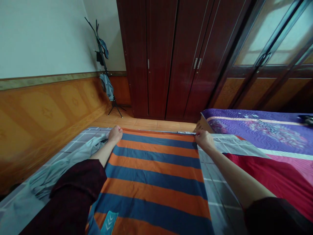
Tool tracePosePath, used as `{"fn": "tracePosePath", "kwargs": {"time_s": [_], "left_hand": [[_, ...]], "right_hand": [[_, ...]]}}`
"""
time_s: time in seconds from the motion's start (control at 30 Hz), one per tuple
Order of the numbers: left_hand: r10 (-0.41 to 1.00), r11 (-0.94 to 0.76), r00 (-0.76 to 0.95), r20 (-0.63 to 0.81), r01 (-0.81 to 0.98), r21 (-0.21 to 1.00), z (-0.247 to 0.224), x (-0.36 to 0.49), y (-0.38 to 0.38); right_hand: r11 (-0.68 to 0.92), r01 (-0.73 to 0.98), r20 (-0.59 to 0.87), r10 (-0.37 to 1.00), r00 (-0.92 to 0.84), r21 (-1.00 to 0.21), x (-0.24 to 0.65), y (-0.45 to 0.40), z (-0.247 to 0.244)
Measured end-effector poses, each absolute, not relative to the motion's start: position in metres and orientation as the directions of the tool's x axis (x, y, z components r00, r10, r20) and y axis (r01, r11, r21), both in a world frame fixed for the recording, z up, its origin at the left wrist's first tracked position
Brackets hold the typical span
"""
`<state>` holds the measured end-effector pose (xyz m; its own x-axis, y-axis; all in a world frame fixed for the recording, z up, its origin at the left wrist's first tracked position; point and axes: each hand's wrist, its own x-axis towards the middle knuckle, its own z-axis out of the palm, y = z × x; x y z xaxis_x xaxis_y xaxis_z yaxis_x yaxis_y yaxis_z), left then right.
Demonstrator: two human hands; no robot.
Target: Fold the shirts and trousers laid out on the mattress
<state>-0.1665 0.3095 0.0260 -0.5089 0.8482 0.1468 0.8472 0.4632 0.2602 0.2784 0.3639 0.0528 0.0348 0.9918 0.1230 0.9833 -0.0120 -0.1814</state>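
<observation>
An orange and blue striped cloth (pixel 156 176) lies stretched over a bed with a grey checked sheet (pixel 217 182). My left hand (pixel 115 134) is closed on its far left corner, and my right hand (pixel 203 138) pinches the far right corner. Between the hands the far edge runs nearly straight. A small light-blue patch with chevrons (pixel 109 223) shows on the cloth near the bottom of the view. The near end of the cloth is cut off by the frame.
Pale grey-green fabric (pixel 61 169) lies crumpled on the left, red fabric (pixel 271 176) on the right. Beyond are a purple flowered bedspread (pixel 256 127), a dark red wardrobe (pixel 161 65) and a coat stand (pixel 104 62) holding hats and a garment.
</observation>
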Motion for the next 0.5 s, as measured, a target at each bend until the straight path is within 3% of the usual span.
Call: {"fn": "tracePosePath", "kwargs": {"time_s": [0.13,0.33,0.4,0.5], "left_hand": [[0.897,0.397,-0.433,0.085,0.876,0.276,0.026,-0.157,0.297],[0.961,0.260,-0.275,0.002,0.912,0.318,0.061,-0.161,0.222],[0.974,0.213,-0.227,0.000,0.914,0.345,0.075,-0.162,0.178],[0.986,0.154,-0.167,-0.005,0.899,0.410,0.089,-0.156,0.099]], "right_hand": [[0.045,0.993,0.087,0.996,-0.036,-0.108,0.271,0.350,0.049],[0.299,0.954,0.065,0.953,-0.296,-0.035,0.272,0.291,0.075],[0.431,0.900,0.107,0.899,-0.424,-0.059,0.282,0.252,0.078],[0.642,0.736,0.228,0.766,-0.601,-0.217,0.310,0.173,0.064]]}}
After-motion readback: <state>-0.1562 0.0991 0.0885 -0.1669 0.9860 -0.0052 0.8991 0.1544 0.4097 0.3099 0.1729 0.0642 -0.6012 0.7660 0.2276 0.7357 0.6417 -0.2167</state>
